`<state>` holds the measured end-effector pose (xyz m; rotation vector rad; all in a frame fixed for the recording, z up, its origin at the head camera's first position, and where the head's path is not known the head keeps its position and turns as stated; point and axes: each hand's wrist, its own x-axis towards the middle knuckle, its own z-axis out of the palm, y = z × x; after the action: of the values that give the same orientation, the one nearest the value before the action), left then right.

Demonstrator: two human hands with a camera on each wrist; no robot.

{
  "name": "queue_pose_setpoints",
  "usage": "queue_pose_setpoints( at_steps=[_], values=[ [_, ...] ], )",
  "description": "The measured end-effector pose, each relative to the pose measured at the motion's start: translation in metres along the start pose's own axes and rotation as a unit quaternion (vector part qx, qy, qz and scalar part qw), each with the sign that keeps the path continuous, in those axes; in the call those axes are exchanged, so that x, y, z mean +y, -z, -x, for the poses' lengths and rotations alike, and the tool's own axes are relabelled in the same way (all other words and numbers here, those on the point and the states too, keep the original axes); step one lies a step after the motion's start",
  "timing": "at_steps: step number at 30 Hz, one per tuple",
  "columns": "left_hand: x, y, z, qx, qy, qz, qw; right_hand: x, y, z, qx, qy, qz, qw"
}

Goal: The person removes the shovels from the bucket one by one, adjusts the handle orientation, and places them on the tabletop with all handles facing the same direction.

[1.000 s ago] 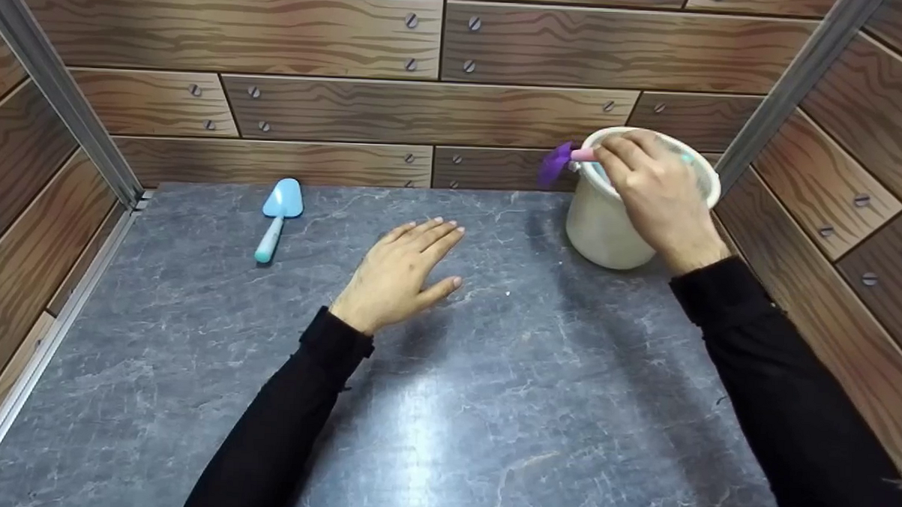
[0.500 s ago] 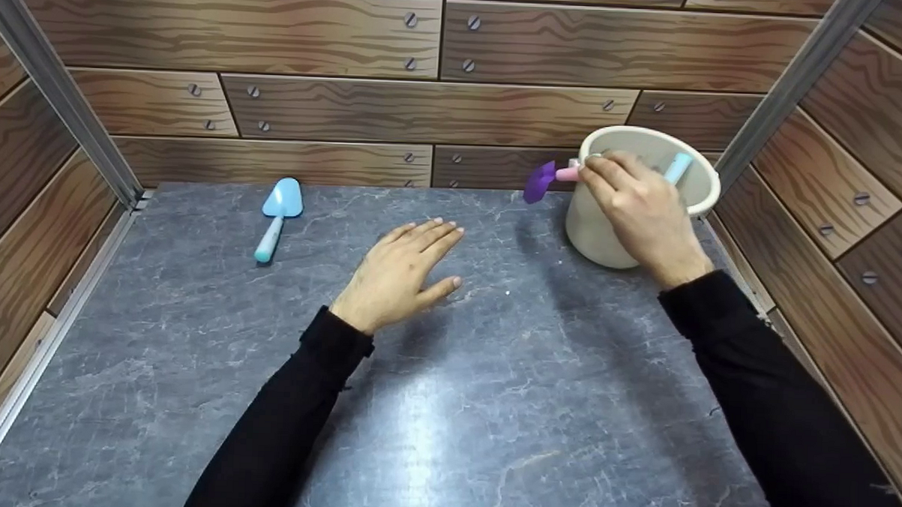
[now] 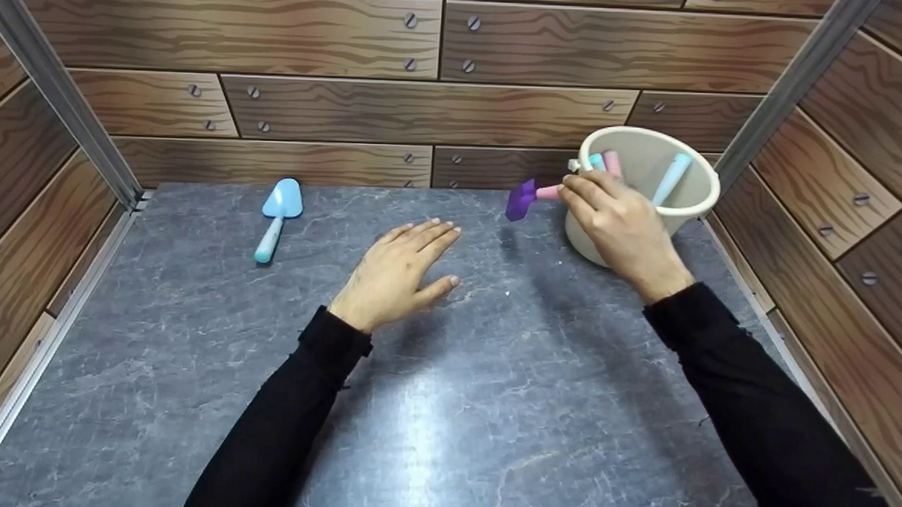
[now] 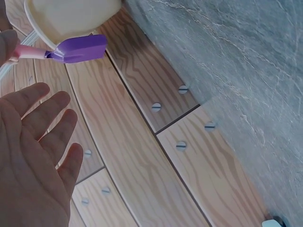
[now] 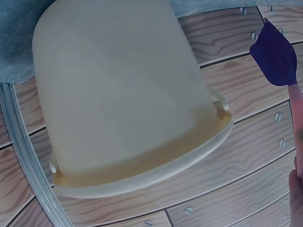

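In the head view my right hand [image 3: 618,228] grips the pink handle of a small toy shovel with a purple blade [image 3: 521,200], held in the air before the bucket. The cream bucket [image 3: 598,240] stands at the back right; pink and light-blue handles [image 3: 673,179] stick up inside it. My left hand [image 3: 396,274] hovers over the table's middle with straight fingers, holding nothing. At the back left lies a light-blue trowel [image 3: 273,221]. The right wrist view has the purple blade [image 5: 274,54] beside the bucket [image 5: 123,90], with few fingers showing.
A grey marbled table [image 3: 214,380] fills the foreground. Wood-print panels [image 3: 331,35] wall the back and both sides, with metal rails [image 3: 52,82] at the corners. The bucket is close to the right-hand wall.
My right hand has moved left and toward me with the purple shovel, away from over the bucket. The handles in the bucket now show. My left hand is almost still.
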<state>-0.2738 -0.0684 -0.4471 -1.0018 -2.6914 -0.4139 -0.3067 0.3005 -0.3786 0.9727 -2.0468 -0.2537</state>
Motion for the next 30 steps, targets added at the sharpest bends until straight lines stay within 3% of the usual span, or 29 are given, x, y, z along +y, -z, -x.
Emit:
queue_pose_setpoints(
  at_steps=[19, 30],
  values=[
    [-0.004, -0.006, -0.001, 0.003, 0.005, 0.008, 0.9999, -0.032, -0.012, -0.004, 0.005, 0.019, -0.014, 1.000],
    [-0.005, -0.006, -0.001, -0.004, 0.024, 0.030, 0.9993, -0.050, -0.018, -0.009, 0.002, 0.038, -0.002, 0.999]
  ],
)
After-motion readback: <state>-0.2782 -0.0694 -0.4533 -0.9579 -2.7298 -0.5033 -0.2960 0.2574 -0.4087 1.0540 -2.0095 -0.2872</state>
